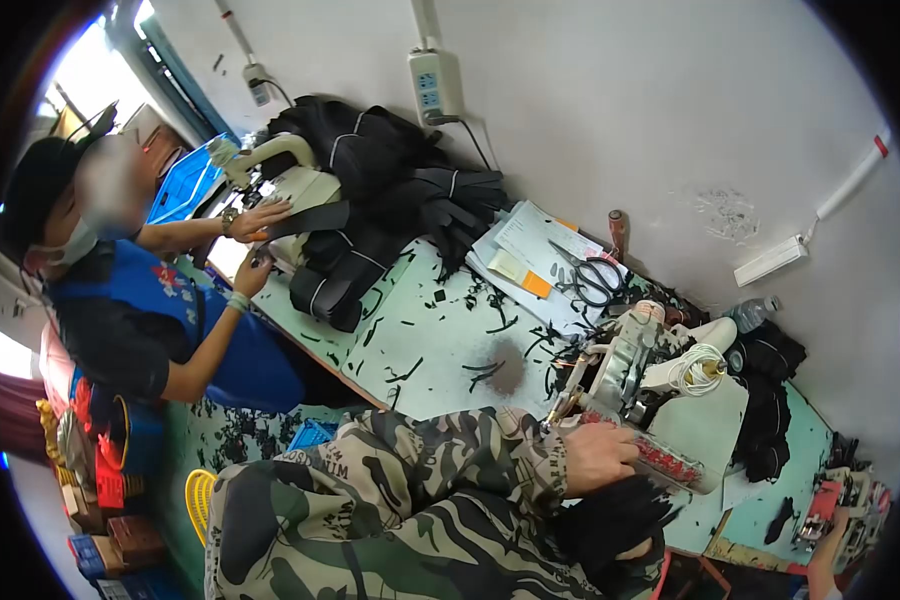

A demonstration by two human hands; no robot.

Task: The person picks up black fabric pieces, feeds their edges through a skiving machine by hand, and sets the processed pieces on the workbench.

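My left hand (600, 458), at the end of a camouflage sleeve (470, 450), is beside the sewing machine (625, 365). Its fingers are bent and close together against the near side of the machine, by a red-patterned strip under a clear cover (670, 462). What they hold, if anything, is hidden. Just below, a dark bundle that looks like loose black strips (610, 515) covers most of my right hand (635, 550). Only a small patch of skin shows there, so its fingers cannot be made out.
Black scissors (595, 280) lie on papers (530, 250). Black scraps litter the green table (410, 345). At left, a co-worker in a blue apron (190, 320) handles a black piece (315, 218) at another machine. Black fabric is heaped behind (370, 150). Another person's hand (838, 530) enters at right.
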